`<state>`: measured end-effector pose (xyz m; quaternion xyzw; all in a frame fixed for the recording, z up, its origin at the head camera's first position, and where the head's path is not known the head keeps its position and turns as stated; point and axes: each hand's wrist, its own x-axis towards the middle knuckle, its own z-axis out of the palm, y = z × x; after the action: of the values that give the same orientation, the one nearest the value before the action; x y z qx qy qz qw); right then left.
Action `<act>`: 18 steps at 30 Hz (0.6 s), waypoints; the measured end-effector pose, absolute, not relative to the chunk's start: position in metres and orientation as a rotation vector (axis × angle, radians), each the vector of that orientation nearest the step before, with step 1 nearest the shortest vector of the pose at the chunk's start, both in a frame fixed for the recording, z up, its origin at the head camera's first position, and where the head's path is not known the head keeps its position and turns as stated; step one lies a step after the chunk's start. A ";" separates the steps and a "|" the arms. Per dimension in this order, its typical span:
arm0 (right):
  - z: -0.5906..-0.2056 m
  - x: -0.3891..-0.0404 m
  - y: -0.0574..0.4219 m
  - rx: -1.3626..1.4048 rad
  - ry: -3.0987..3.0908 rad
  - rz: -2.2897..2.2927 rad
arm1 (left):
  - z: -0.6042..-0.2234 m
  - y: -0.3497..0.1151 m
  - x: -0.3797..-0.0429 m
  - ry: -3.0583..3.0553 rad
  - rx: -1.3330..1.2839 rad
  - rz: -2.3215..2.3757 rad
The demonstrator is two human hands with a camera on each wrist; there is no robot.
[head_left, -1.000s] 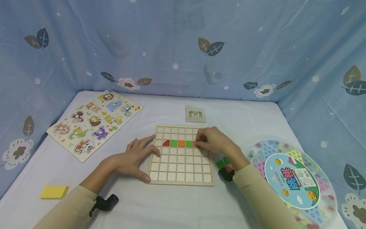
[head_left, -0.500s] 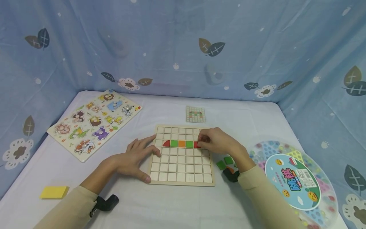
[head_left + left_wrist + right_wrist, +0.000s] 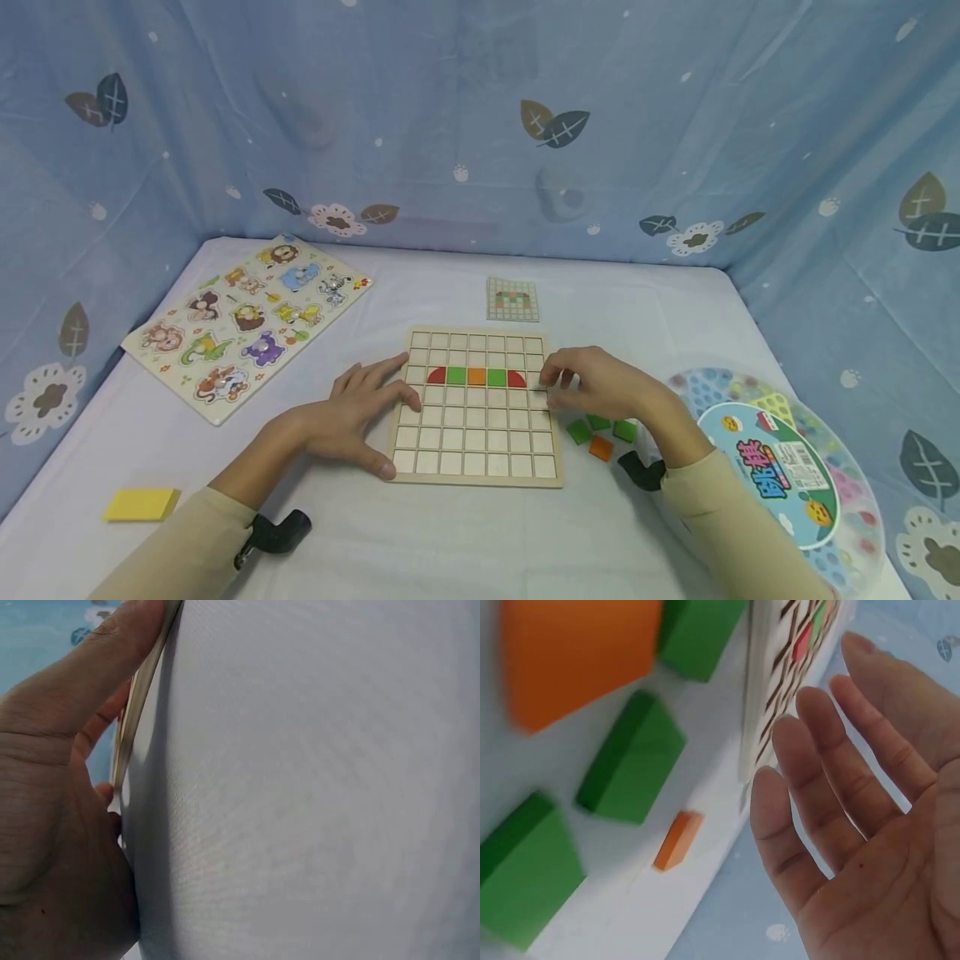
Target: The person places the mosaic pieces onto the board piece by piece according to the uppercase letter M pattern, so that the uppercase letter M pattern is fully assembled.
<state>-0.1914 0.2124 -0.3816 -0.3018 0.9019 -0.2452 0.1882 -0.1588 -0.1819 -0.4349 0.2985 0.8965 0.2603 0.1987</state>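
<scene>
A wooden grid board (image 3: 476, 417) lies flat at mid-table. One row of it holds a red quarter-round tile (image 3: 437, 376), a green tile (image 3: 455, 376), an orange tile (image 3: 476, 377), another green tile (image 3: 497, 377) and a second red quarter-round tile (image 3: 516, 378). My left hand (image 3: 352, 421) rests along the board's left edge with fingers spread and thumb at the near corner. Over the right edge hovers my right hand (image 3: 603, 385), its fingers loosely bent and holding nothing. Beneath it lie loose green tiles (image 3: 634, 761) and orange tiles (image 3: 581, 656).
Behind the board lies a small pattern card (image 3: 513, 307). An animal puzzle board (image 3: 251, 317) is at the back left, a yellow block (image 3: 142, 504) at the front left. A round clear game box (image 3: 772, 475) stands at the right, partly behind my right sleeve.
My right hand has let go of the right-hand red tile, which now lies in its square, and has moved right off the row. The left hand has stayed put.
</scene>
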 end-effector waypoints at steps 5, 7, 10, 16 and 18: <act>-0.386 -0.189 0.223 -0.830 2.515 -0.681 | -0.437 -0.182 -0.159 2.507 0.839 0.726; -0.388 -0.188 0.227 -0.833 2.508 -0.679 | -0.438 -0.182 -0.159 2.506 0.838 0.727; -0.390 -0.186 0.233 -0.828 2.503 -0.674 | -0.438 -0.182 -0.158 2.501 0.825 0.739; -0.393 -0.182 0.242 -0.824 2.483 -0.654 | -0.438 -0.182 -0.158 2.499 0.815 0.743; -0.393 -0.181 0.243 -0.821 2.470 -0.657 | -0.437 -0.182 -0.159 2.504 0.820 0.741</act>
<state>-0.1811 0.2432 -0.3925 -0.2978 0.8962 -0.2383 0.2266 -0.1592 -0.1818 -0.4372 0.2935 0.8962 0.2651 0.2010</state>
